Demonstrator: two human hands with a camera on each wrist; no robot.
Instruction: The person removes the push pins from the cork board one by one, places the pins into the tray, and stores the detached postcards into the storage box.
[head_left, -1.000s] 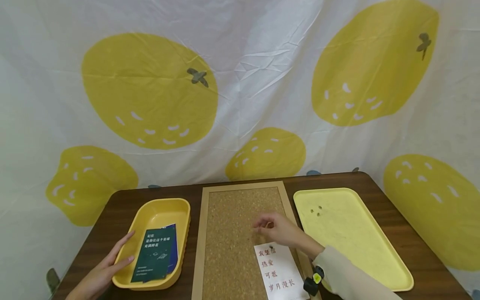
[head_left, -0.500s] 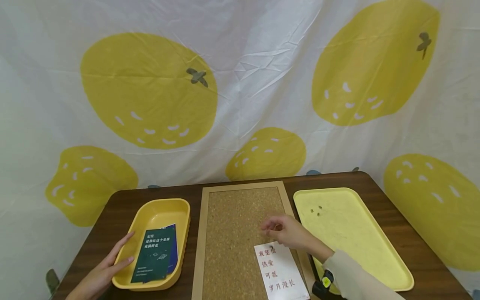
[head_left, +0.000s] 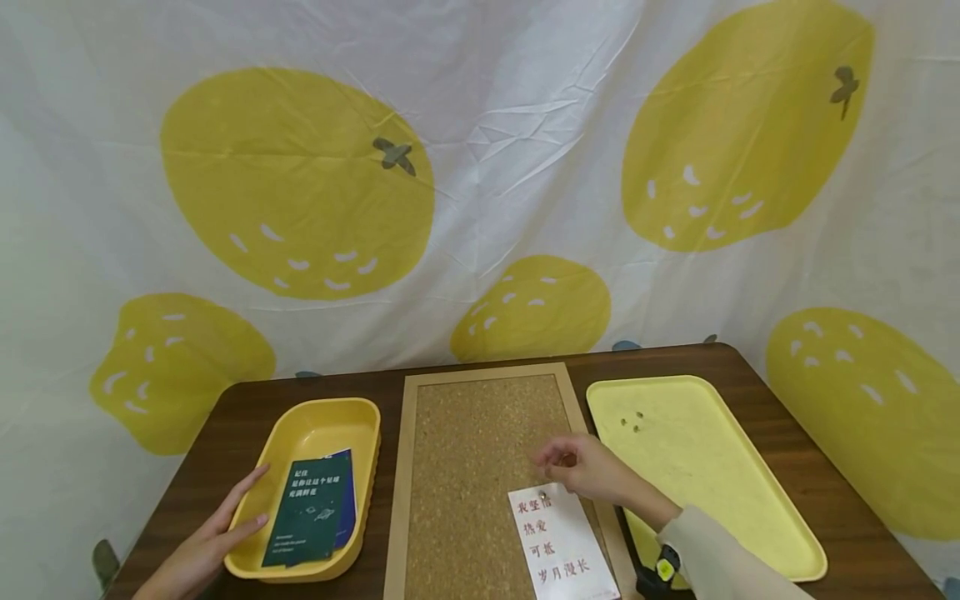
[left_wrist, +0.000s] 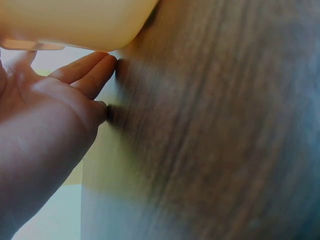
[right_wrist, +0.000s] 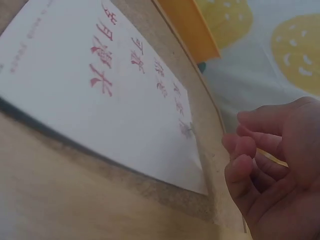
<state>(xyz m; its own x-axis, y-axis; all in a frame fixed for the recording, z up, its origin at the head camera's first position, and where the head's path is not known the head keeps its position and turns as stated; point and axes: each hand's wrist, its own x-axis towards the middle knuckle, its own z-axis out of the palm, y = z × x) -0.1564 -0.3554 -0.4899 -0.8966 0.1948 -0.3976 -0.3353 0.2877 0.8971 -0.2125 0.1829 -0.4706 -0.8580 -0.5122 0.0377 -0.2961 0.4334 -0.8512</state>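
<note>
My left hand (head_left: 197, 543) rests at the left side of a yellow plastic tub (head_left: 318, 414), thumb over its rim; in the left wrist view, straight fingers (left_wrist: 95, 75) lie below the tub wall. Inside the tub, a dark green card (head_left: 307, 521) overlaps a purple-blue one (head_left: 347, 506). My right hand (head_left: 581, 465), fingers loosely bent with nothing visible between them, hovers above a white card (head_left: 558, 546) with red characters. That card lies on the framed cork board (head_left: 472, 467), a small push pin (head_left: 542, 496) at its top edge.
A pale yellow tray (head_left: 712, 475) with three small pins (head_left: 637, 428) stands right of the board. The dark wooden table (head_left: 765, 383) has rounded back corners. Behind it hangs a white curtain (head_left: 517, 150) printed with lemons.
My right hand has drifted to the right over the top of the white card, and the pin shows more clearly. The left hand and the tub stay put.
</note>
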